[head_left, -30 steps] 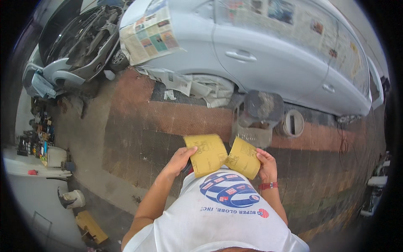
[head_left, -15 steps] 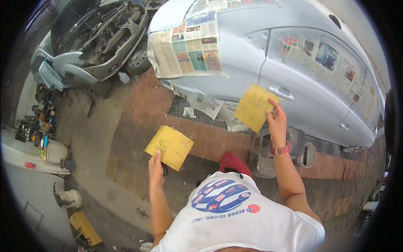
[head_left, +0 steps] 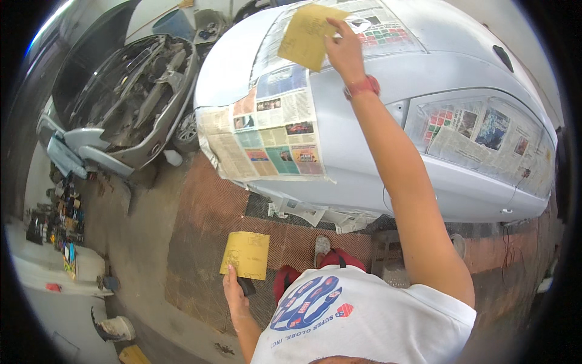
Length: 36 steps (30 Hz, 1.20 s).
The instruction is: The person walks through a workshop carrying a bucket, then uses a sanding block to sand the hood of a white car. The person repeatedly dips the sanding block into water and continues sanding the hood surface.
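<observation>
Head view, left to right: along the left edge of the floor (head_left: 145, 242) runs a pale ledge (head_left: 54, 267) cluttered with small cans and tools, and behind it sits a stripped grey car (head_left: 127, 103) with its engine bay open. Low in the picture, the left hand (head_left: 235, 292) is closed on the lower edge of a yellow sanding sheet (head_left: 247, 255), pinching it together with a small dark block; the sheet hangs over the brick-red part of the floor, well clear of any bodywork. A red shoe (head_left: 339, 258) shows just beyond the white shirt. Next comes the silver car (head_left: 461, 182), its windscreen and side windows masked with newspaper (head_left: 273, 133), one sheet drooping over the front wing. High up, the right hand (head_left: 344, 51), with a red band at the wrist, grips a second yellow sheet (head_left: 310, 35) and presses it flat against the papered windscreen edge.

Risks, as I judge them: the upper sheet lies on newspaper, so rubbing there could tear or drag the masking and expose glass. The arm is stretched far, so pressure may be uneven and the sheet could slip from the fingers. The lower sheet, held only by an edge, could drop onto the dusty floor and pick up grit that would scratch the panel.
</observation>
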{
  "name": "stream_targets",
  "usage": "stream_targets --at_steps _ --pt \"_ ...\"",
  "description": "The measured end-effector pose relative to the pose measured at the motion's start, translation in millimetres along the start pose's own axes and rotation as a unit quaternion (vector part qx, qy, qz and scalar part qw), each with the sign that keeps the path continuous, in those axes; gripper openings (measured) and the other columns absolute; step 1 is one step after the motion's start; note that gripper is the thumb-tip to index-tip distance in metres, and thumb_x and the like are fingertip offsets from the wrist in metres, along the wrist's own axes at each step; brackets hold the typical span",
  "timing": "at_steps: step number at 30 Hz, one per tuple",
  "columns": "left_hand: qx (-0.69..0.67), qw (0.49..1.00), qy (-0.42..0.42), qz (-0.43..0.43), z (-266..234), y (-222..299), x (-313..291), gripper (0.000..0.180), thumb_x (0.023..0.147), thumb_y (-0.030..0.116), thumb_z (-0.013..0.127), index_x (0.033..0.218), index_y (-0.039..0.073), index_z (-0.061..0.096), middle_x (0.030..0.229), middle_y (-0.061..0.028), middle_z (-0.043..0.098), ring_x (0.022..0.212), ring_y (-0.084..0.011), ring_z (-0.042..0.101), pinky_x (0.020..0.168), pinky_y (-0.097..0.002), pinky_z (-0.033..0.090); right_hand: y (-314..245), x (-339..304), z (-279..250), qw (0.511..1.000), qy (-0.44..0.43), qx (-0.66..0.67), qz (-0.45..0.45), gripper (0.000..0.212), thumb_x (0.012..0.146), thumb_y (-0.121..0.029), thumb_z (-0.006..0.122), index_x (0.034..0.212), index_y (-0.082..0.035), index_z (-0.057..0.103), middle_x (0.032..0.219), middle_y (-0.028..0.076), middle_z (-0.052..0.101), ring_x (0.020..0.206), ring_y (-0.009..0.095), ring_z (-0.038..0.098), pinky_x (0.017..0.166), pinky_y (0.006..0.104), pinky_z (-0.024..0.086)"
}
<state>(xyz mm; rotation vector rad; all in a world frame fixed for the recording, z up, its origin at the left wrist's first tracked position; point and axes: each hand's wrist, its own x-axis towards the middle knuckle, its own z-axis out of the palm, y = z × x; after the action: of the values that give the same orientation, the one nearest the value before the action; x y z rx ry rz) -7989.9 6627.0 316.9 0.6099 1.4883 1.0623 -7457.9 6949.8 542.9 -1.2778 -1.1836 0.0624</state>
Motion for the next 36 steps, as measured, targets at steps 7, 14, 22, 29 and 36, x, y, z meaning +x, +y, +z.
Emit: stream_targets --at_steps 7,14,22,29,36 --pt "-0.121 0.991 -0.017 0.054 77.6 54.1 49.3 0.065 0.109 0.052 0.056 0.146 -0.001 0.052 0.133 -0.0130 0.065 0.115 -0.0236 0.066 0.093 -0.0387 0.055 47.2 -73.9 80.8 0.998 -0.019 -0.059 -0.019 0.056 0.097 -0.031 0.073 0.143 -0.003 0.058 0.138 0.025 0.063 0.127 0.040 0.061 0.111 0.0466 0.047" --pt "0.078 0.950 -0.213 0.215 97.8 61.4 143.0 0.061 0.106 0.051 0.061 0.139 0.000 0.058 0.131 -0.0142 0.065 0.116 -0.0277 0.065 0.094 -0.0378 0.052 -40.1 -323.2 85.5 0.798 -0.251 0.322 0.443 0.062 0.104 -0.036 0.070 0.153 -0.003 0.048 0.128 0.013 0.071 0.119 0.021 0.067 0.097 0.0340 0.056" --pt "0.213 0.799 -0.460 0.324 76.9 64.1 230.3 0.052 0.103 0.031 0.068 0.145 0.002 0.057 0.140 -0.0203 0.063 0.122 -0.0378 0.066 0.107 -0.0493 0.050 -64.0 -353.7 63.1 0.794 -0.083 0.429 0.422 0.028 0.101 -0.014 0.075 0.124 -0.004 0.064 0.114 0.004 0.075 0.102 0.013 0.072 0.091 0.0301 0.058" --pt "0.079 0.797 -0.581 -0.145 79.3 24.7 231.2 0.056 0.110 0.036 0.060 0.153 0.003 0.049 0.147 -0.0130 0.058 0.132 -0.0239 0.059 0.109 -0.0377 0.050 -64.1 -466.1 54.8 0.902 -0.064 -0.138 0.405 0.028 0.101 -0.020 0.073 0.122 -0.002 0.068 0.115 0.015 0.076 0.101 0.021 0.073 0.089 0.0362 0.058" --pt "0.269 0.821 -0.504 -0.004 77.3 -10.2 170.8 0.091 0.095 0.036 0.084 0.160 -0.004 0.035 0.151 -0.0192 0.051 0.135 -0.0291 0.055 0.109 -0.0381 0.049 -166.0 -497.0 74.1 0.911 -0.087 0.003 0.404 0.064 0.096 -0.044 0.078 0.142 -0.005 0.055 0.117 0.017 0.075 0.106 0.026 0.073 0.092 0.0396 0.056"
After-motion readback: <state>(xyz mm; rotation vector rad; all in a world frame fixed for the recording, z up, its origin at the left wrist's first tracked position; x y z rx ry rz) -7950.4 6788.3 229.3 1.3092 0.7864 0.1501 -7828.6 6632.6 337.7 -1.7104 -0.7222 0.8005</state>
